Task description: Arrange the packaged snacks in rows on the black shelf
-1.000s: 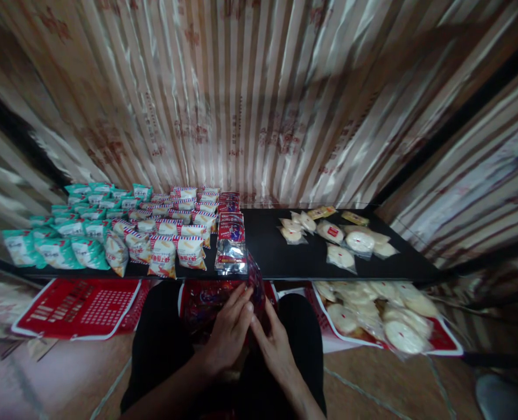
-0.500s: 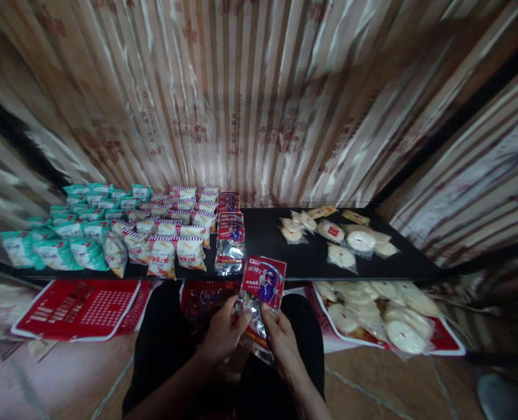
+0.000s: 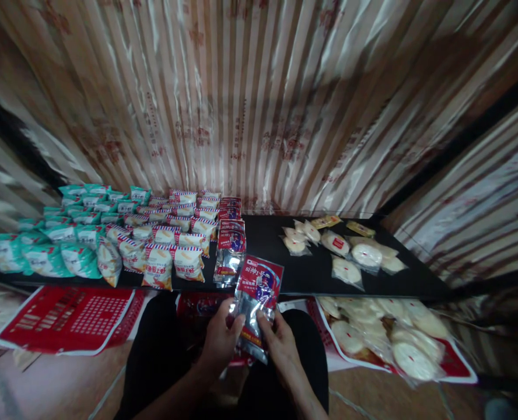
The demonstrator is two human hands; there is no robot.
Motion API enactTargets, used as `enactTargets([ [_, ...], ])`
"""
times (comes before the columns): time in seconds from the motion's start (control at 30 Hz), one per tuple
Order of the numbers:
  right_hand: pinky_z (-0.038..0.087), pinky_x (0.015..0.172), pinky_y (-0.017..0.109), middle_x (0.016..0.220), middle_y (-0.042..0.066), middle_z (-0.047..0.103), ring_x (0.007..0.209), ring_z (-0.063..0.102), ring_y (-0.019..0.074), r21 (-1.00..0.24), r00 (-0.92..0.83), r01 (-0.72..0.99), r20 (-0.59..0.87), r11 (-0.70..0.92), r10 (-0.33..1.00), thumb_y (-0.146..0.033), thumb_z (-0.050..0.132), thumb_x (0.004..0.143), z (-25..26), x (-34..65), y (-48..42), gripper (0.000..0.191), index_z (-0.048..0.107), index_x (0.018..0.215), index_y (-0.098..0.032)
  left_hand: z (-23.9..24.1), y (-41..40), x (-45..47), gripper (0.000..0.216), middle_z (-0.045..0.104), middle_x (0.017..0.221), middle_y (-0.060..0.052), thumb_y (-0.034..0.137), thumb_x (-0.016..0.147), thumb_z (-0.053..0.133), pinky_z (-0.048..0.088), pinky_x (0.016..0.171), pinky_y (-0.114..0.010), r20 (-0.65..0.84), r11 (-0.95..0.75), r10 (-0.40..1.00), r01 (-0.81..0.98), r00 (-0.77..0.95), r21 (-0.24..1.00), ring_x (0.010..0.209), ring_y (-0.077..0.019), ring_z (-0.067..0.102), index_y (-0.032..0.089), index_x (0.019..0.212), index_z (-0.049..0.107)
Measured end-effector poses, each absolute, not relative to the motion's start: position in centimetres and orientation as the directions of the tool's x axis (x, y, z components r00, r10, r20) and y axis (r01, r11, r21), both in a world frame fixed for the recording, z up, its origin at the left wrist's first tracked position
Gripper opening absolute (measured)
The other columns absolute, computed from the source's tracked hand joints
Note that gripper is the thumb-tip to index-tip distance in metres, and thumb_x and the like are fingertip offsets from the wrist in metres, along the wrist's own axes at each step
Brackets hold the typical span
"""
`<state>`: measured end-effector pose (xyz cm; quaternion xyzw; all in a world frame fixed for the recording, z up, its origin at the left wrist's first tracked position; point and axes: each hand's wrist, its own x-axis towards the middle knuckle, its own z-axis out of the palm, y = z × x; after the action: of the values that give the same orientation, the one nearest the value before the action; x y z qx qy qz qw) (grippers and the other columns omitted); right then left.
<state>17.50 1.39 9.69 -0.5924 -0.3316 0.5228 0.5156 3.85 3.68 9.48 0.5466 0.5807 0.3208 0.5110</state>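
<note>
Between my hands, above my knees, is a red and silver snack packet [image 3: 259, 283] with a purple picture and a clear lower window. My left hand [image 3: 220, 338] grips its left edge, thumb on the front. On the right edge, my right hand [image 3: 280, 344] pinches it with the thumb on the front. The packet's top leans toward the black shelf [image 3: 280, 271]. A row of matching red packets [image 3: 231, 251] lies on the shelf just behind it. Left of that row stand several white and orange snack bags [image 3: 158, 262].
Teal bags [image 3: 44, 256] fill the shelf's left end. Wrapped round white cakes [image 3: 366, 255] lie on its right. Below are a red basket [image 3: 123, 309] at left and another, holding wrapped white discs [image 3: 412, 359], at right. A striped curtain [image 3: 224, 116] hangs behind.
The view has tilted slightly, so the shelf and baskets sit lower. The packet stays in both hands; my right fingers have shifted a little on its edge.
</note>
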Motion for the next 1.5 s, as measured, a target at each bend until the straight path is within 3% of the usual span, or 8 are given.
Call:
enactTargets([
  [0.23, 0.053, 0.069, 0.034, 0.096, 0.008, 0.069, 0.082, 0.065, 0.0241, -0.981, 0.396, -0.021, -0.187, -0.195, 0.899, -0.047, 0.064, 0.066, 9.9, 17.7, 5.3, 0.071, 0.046, 0.127, -0.015, 8.3, 5.0, 4.3, 0.055, 0.052, 0.127, -0.014, 0.02, 0.076, 0.046, 0.039, 0.1, -0.039, -0.033, 0.023, 0.999, 0.296, 0.027, 0.955, 0.119, -0.0224, 0.048, 0.012, 0.13, 0.038],
  [0.4, 0.052, 0.068, 0.032, 0.095, 0.006, 0.069, 0.08, 0.065, 0.0224, -0.99, 0.336, 0.029, -0.119, -0.136, 0.934, -0.044, 0.062, 0.07, 10.6, 18.1, 8.7, 0.075, 0.036, 0.135, -0.015, 7.7, 6.8, 4.5, 0.037, 0.049, 0.127, -0.013, 0.015, 0.079, 0.043, 0.04, 0.101, -0.042, 0.157, -0.148, 0.988, 0.355, 0.004, 0.923, 0.12, -0.0223, 0.047, 0.016, 0.114, 0.053],
  [0.53, 0.051, 0.074, 0.034, 0.1, 0.009, 0.068, 0.083, 0.065, 0.0216, -0.991, 0.317, 0.079, -0.076, -0.106, 0.946, -0.04, 0.06, 0.072, 10.0, 18.2, 11.7, 0.078, 0.029, 0.138, -0.013, 7.4, 8.4, 4.8, 0.034, 0.045, 0.13, -0.012, 0.012, 0.079, 0.041, 0.041, 0.101, -0.044, 0.231, -0.199, 0.972, 0.389, -0.036, 0.9, 0.121, -0.0222, 0.046, 0.017, 0.11, 0.056],
  [0.73, 0.048, 0.084, 0.036, 0.111, 0.011, 0.065, 0.095, 0.063, 0.0228, -0.959, 0.261, 0.279, 0.029, -0.046, 0.965, -0.04, 0.054, 0.075, 9.1, 18.2, 15.4, 0.058, 0.049, 0.127, -0.014, 7.5, 10.6, 4.7, 0.032, 0.047, 0.13, -0.012, 0.014, 0.08, 0.043, 0.04, 0.101, -0.047, 0.28, -0.229, 0.957, 0.401, -0.075, 0.887, 0.121, -0.0248, 0.045, 0.018, 0.109, 0.057],
  [0.9, 0.045, 0.09, 0.038, 0.112, 0.01, 0.065, 0.098, 0.061, 0.0235, -0.888, 0.246, 0.459, 0.109, -0.017, 0.963, -0.037, 0.05, 0.076, 9.5, 18.0, 17.8, 0.047, 0.057, 0.118, -0.015, 8.8, 12.5, 5.0, 0.034, 0.044, 0.132, -0.014, 0.015, 0.08, 0.042, 0.037, 0.104, -0.043, 0.151, -0.091, 0.984, 0.454, -0.097, 0.886, 0.121, -0.0241, 0.046, 0.014, 0.109, 0.059],
  [1.03, 0.044, 0.091, 0.038, 0.109, 0.011, 0.065, 0.103, 0.059, 0.0237, -0.822, 0.235, 0.567, 0.229, 0.058, 0.945, -0.033, 0.049, 0.077, 9.5, 17.9, 19.6, 0.04, 0.062, 0.111, -0.016, 9.6, 13.8, 5.5, 0.037, 0.041, 0.134, -0.014, 0.013, 0.079, 0.042, 0.035, 0.106, -0.04, 0.13, -0.073, 0.987, 0.457, -0.094, 0.886, 0.124, -0.023, 0.043, 0.013, 0.112, 0.058],
  [1.33, 0.044, 0.092, 0.037, 0.108, 0.014, 0.063, 0.101, 0.058, 0.0237, -0.739, 0.199, 0.666, 0.301, 0.096, 0.933, -0.027, 0.044, 0.08, 9.5, 17.5, 23.2, 0.038, 0.063, 0.11, -0.014, 9.8, 16.3, 6.6, 0.045, 0.038, 0.139, -0.015, 0.008, 0.075, 0.042, 0.031, 0.109, -0.042, 0.207, -0.149, 0.977, 0.52, -0.055, 0.841, 0.129, -0.0251, 0.037, 0.012, 0.118, 0.053],
  [1.5, 0.045, 0.091, 0.036, 0.108, 0.015, 0.061, 0.102, 0.058, 0.0236, -0.719, 0.181, 0.687, 0.31, 0.106, 0.933, -0.025, 0.044, 0.081, 9.6, 17.1, 25.3, 0.038, 0.061, 0.112, -0.012, 9.0, 17.6, 7.1, 0.048, 0.045, 0.135, -0.011, 0.007, 0.074, 0.043, 0.031, 0.109, -0.045, 0.273, -0.204, 0.96, 0.522, -0.058, 0.828, 0.132, -0.0249, 0.033, 0.016, 0.12, 0.053],
])
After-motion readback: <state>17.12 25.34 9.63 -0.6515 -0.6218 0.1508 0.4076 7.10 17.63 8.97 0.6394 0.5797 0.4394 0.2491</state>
